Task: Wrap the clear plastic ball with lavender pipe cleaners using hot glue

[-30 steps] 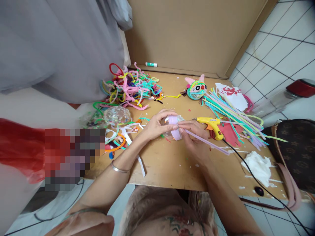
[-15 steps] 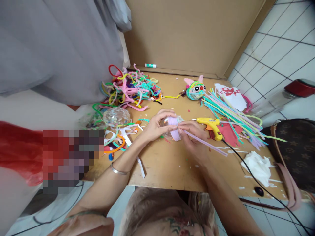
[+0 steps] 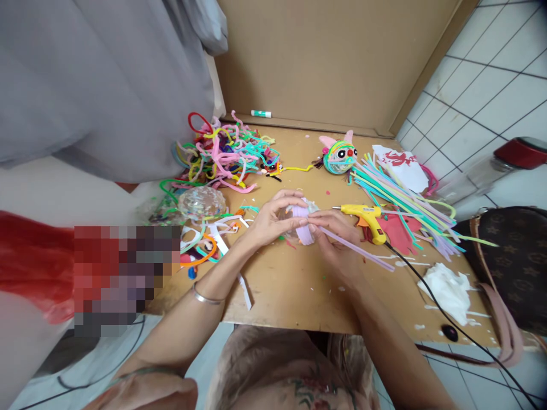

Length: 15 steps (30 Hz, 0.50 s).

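Between my hands is a clear plastic ball (image 3: pixel 288 232), partly wrapped with a band of lilac pipe cleaners. My left hand (image 3: pixel 273 219) is closed round its left side, the thumb lying across the lilac band. With my right hand (image 3: pixel 337 239) I pinch a lilac pipe cleaner (image 3: pixel 363 251) against the ball's right side; its loose end sticks out to the lower right. My fingers hide part of the ball. Just right of my right hand lies a yellow hot glue gun (image 3: pixel 363 213), its nozzle pointing left.
A tangled heap of pipe cleaners (image 3: pixel 226 151) lies back left, near another clear ball (image 3: pixel 202 203). A decorated ball with pink ears (image 3: pixel 339 155) sits behind straight pipe cleaners (image 3: pixel 401 193). Crumpled tissue (image 3: pixel 447 290), the gun's black cord (image 3: pixel 423 279) and a brown bag (image 3: pixel 508 256) are at right.
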Motion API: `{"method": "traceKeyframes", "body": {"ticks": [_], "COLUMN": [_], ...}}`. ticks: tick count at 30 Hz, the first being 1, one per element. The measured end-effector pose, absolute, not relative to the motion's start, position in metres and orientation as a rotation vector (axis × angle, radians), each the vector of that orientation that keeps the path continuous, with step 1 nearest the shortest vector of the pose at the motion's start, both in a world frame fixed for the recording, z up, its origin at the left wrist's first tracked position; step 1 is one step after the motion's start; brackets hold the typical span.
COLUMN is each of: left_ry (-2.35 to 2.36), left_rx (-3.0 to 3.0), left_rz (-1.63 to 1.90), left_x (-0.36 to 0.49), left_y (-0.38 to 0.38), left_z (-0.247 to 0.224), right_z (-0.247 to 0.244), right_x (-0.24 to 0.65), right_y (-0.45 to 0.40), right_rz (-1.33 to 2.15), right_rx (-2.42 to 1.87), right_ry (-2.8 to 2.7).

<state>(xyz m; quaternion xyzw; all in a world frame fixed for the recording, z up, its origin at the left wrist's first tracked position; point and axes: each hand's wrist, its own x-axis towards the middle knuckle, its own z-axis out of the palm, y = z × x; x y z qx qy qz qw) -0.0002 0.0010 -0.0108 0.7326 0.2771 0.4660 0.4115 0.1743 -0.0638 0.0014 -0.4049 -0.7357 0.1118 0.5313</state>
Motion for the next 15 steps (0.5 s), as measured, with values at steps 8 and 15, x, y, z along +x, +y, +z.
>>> {"method": "traceKeyframes", "body": {"ticks": [8,15], "left_ry": [0.708,0.719], "left_rx": [1.859,1.918], "left_rz": [1.182,1.185], "left_x": [-0.0006,-0.0001], "left_y": [0.002,0.0035], "left_z": [-0.0133,-0.0149], "right_z": [0.002,0.0], "right_x": [0.1737,0.1734], "right_y": [-0.0638,-0.0626], "right_rz": [0.264,0.259], "right_rx": [-0.966,-0.988], "right_ry": [-1.746,-1.733]}}
